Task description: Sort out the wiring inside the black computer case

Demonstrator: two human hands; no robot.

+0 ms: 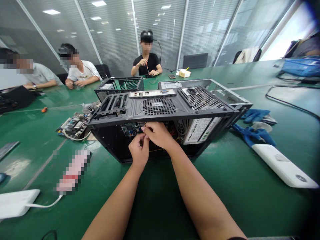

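The black computer case (136,111) sits on the green table (105,176). At the case's open side, the left hand (138,150) and right hand (158,134) are close together, fingers curled in; I can't tell if they hold anything. A circuit board (129,129) shows inside the case.

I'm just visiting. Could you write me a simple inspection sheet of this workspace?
Surface: glossy green tabletop.
Main things: boxy black metal computer case, open on the near side.
Clutter: crumpled blue fabric, oblong white plastic device, loose populated circuit board.
Hands: left hand and right hand close together at the case's opening; anything held is hidden.
Cables: thin white cable at left.
Surroundings: seated person in black shirt opposite, holding orange-handled tool; glass partition behind.
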